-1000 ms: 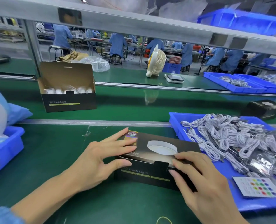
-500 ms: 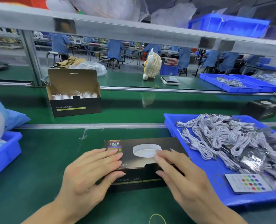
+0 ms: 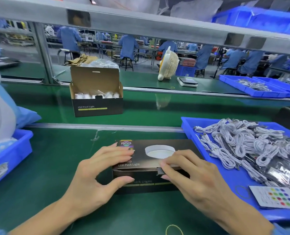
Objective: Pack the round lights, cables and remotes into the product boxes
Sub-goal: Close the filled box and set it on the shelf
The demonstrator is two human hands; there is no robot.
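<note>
A black LED Puck Light product box lies on the green bench in front of me, its lid folded down. My left hand grips its left end, fingers on the lid and thumb on the front face. My right hand pinches the lid's front tab at the box's front edge. A second product box stands open on the conveyor behind, with white bagged round lights inside. To the right, a blue tray holds several coiled white cables and a white remote with coloured buttons.
A blue bin with a large white bag sits at the left edge. A closed black box rides the conveyor at far right. A small fan, a scale and more blue trays stand on the far bench. A rubber band lies near me.
The open box on the conveyor has drifted to the right. My hands have stayed on the near box, and the fingers of my right hand now curl around the lid's front tab.
</note>
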